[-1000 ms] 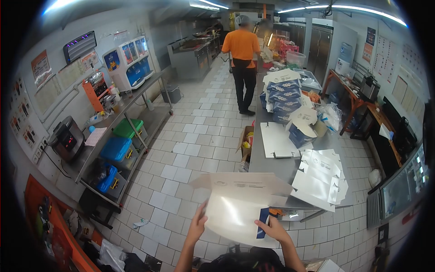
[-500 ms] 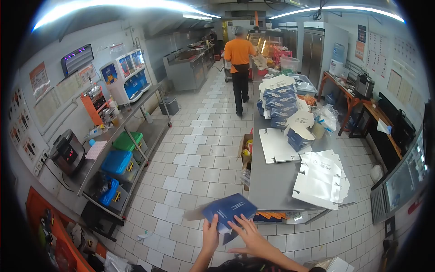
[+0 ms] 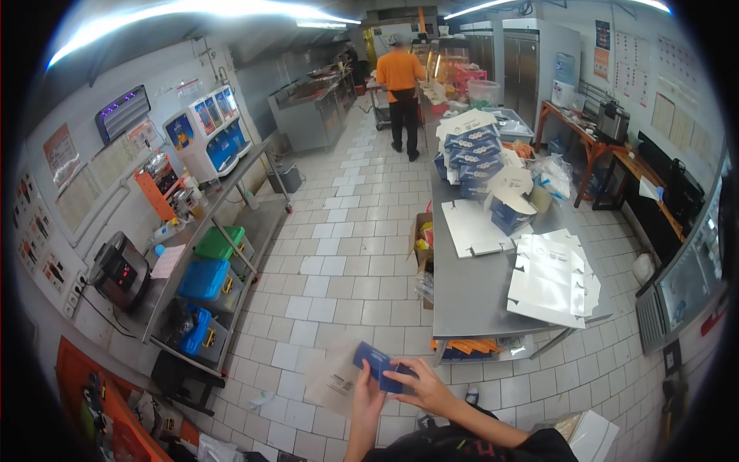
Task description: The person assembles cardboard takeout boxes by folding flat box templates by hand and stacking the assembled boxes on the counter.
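A blue printed cardboard food box (image 3: 372,357), partly folded, is held between both hands above the floor, short of the metal table's near end. My left hand (image 3: 368,394) grips its left side from below, the thumb lying on the blue panel. My right hand (image 3: 422,386) is closed on the right side, its fingers bent over the blue edge. A pale flap reaches out to the left of the box and looks blurred. On the metal table (image 3: 469,300) lie flat white box blanks (image 3: 548,281), with a formed blue box (image 3: 514,212) behind them.
More folded blue boxes (image 3: 473,158) are stacked farther back on the table. A person in an orange shirt (image 3: 400,73) stands in the aisle. Along the left wall runs a steel shelf (image 3: 204,223) with lidded bins, a drink dispenser (image 3: 212,138) and a cooker (image 3: 119,266).
The blue box has been turned and folded, so a narrower blue face shows. My right hand has closed around its right side. The person in orange has moved farther away; my view has shifted slightly.
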The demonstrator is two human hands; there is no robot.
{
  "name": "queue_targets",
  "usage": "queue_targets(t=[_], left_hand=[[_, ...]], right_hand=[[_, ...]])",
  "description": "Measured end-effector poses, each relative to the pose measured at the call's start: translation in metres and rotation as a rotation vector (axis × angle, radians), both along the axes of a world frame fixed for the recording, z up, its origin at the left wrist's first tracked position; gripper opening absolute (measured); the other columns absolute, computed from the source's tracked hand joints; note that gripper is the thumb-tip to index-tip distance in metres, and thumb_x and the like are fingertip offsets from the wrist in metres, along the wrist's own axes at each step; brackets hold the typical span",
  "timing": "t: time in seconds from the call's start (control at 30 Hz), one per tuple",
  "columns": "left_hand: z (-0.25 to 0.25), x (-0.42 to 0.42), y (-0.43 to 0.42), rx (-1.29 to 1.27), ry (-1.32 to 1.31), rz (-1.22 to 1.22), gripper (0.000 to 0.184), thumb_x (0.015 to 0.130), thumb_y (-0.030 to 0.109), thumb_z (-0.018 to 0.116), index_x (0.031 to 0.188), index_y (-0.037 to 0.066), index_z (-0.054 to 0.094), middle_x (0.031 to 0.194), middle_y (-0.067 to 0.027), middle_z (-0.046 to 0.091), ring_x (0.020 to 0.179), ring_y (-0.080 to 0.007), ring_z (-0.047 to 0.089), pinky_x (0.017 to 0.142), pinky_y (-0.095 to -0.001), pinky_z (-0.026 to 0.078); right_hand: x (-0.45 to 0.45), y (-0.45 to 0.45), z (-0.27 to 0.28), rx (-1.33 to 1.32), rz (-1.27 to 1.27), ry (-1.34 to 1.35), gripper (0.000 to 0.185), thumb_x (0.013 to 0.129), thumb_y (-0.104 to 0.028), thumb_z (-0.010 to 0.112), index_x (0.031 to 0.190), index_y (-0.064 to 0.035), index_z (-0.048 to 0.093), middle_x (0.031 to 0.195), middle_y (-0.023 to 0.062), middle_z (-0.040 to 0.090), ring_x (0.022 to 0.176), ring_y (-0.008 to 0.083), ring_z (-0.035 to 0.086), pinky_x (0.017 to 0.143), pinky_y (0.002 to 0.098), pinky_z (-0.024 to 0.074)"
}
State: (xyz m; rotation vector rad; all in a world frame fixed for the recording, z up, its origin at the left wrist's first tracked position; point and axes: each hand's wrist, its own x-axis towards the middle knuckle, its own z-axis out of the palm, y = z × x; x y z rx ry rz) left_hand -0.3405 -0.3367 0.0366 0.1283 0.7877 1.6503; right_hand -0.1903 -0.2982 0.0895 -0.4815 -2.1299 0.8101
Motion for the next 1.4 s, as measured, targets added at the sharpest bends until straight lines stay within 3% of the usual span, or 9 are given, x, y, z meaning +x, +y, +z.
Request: queue_targets(t=[0.3, 0.5, 0.8, 0.93, 1.0, 1.03, 1.13, 1.27, 1.4], left_hand=[[-0.017, -0.015, -0.034, 0.031, -0.003, 0.169, 0.040, 0.092, 0.038, 0.043, 0.112, 0.004, 0.047, 0.103, -0.0091, 0.056, 0.099, -0.0222, 0.054, 0.085, -0.0369, 0.045], [-0.021, -0.033, -0.049, 0.037, 0.143, 0.174, 0.033, 0.094, 0.031, 0.043, 0.119, 0.009, 0.041, 0.107, -0.0058, 0.053, 0.098, -0.0175, 0.053, 0.082, -0.0334, 0.044], [0.010, 0.004, -0.032, 0.082, 0.188, 0.208, 0.032, 0.095, 0.031, 0.040, 0.118, 0.009, 0.039, 0.108, -0.0076, 0.051, 0.100, -0.0196, 0.053, 0.076, -0.0329, 0.049], [0.018, 0.007, -0.025, 0.081, 0.248, 0.118, 0.036, 0.095, 0.036, 0.036, 0.118, 0.009, 0.038, 0.111, -0.0090, 0.050, 0.104, -0.0221, 0.051, 0.075, -0.0357, 0.050], [0.028, 0.001, -0.022, 0.085, 0.149, -0.089, 0.047, 0.092, 0.048, 0.033, 0.117, 0.008, 0.040, 0.117, -0.0115, 0.047, 0.112, -0.0247, 0.045, 0.086, -0.0436, 0.044], [0.033, -0.002, -0.020, 0.053, 0.075, -0.082, 0.059, 0.088, 0.058, 0.030, 0.116, 0.007, 0.041, 0.123, -0.0116, 0.042, 0.119, -0.0263, 0.038, 0.095, -0.0517, 0.032], [0.023, -0.013, -0.007, 0.075, 0.071, 0.007, 0.067, 0.087, 0.060, 0.029, 0.129, 0.008, 0.034, 0.126, -0.0140, 0.041, 0.120, -0.0294, 0.037, 0.099, -0.0567, 0.023], [0.028, -0.007, 0.014, 0.121, -0.299, -0.054, 0.056, 0.087, 0.056, 0.037, 0.102, 0.005, 0.053, 0.105, -0.0064, 0.054, 0.101, -0.0186, 0.047, 0.085, -0.0465, 0.035], [0.003, 0.020, 0.044, 0.111, -0.061, -0.091, 0.025, 0.087, 0.035, 0.054, 0.090, 0.010, 0.055, 0.087, 0.0010, 0.056, 0.081, -0.0093, 0.048, 0.070, -0.0310, 0.037]], right_hand=[[-0.029, -0.026, -0.025, 0.034, -0.027, -0.179, 0.045, 0.078, -0.017, 0.063, 0.121, -0.0238, 0.053, 0.120, 0.0151, 0.043, 0.105, 0.0320, 0.046, 0.087, 0.0373, 0.0432], [-0.029, -0.033, -0.037, -0.145, 0.168, -0.033, 0.043, 0.078, -0.015, 0.063, 0.120, -0.0217, 0.054, 0.122, 0.0192, 0.039, 0.113, 0.0346, 0.042, 0.091, 0.0381, 0.0417], [-0.025, -0.025, -0.027, 0.047, -0.099, -0.100, 0.038, 0.076, -0.011, 0.064, 0.113, -0.0162, 0.057, 0.121, 0.0182, 0.039, 0.108, 0.0366, 0.043, 0.088, 0.0400, 0.0424], [-0.010, -0.011, -0.016, -0.246, -0.055, -0.015, 0.049, 0.074, -0.015, 0.068, 0.117, -0.0080, 0.046, 0.121, 0.0183, 0.042, 0.110, 0.0349, 0.044, 0.093, 0.0389, 0.0384], [-0.001, -0.004, -0.013, -0.415, -0.038, 0.062, 0.053, 0.074, -0.016, 0.069, 0.119, -0.0053, 0.042, 0.120, 0.0181, 0.043, 0.111, 0.0339, 0.045, 0.093, 0.0378, 0.0380], [0.004, 0.002, -0.010, -0.363, -0.055, 0.010, 0.056, 0.074, -0.016, 0.069, 0.120, -0.0032, 0.039, 0.119, 0.0180, 0.044, 0.112, 0.0329, 0.045, 0.094, 0.0371, 0.0376], [0.018, 0.011, -0.006, -0.284, -0.058, -0.033, 0.059, 0.074, -0.014, 0.069, 0.122, -0.0017, 0.037, 0.120, 0.0172, 0.046, 0.113, 0.0325, 0.045, 0.096, 0.0372, 0.0366], [0.040, 0.030, 0.001, -0.063, -0.136, -0.079, 0.060, 0.073, -0.012, 0.069, 0.123, -0.0008, 0.039, 0.120, 0.0166, 0.046, 0.114, 0.0325, 0.044, 0.097, 0.0399, 0.0357], [0.065, 0.065, 0.008, 0.014, -0.248, -0.080, 0.061, 0.070, -0.010, 0.070, 0.123, -0.0001, 0.042, 0.121, 0.0165, 0.046, 0.114, 0.0328, 0.044, 0.097, 0.0414, 0.0356]])
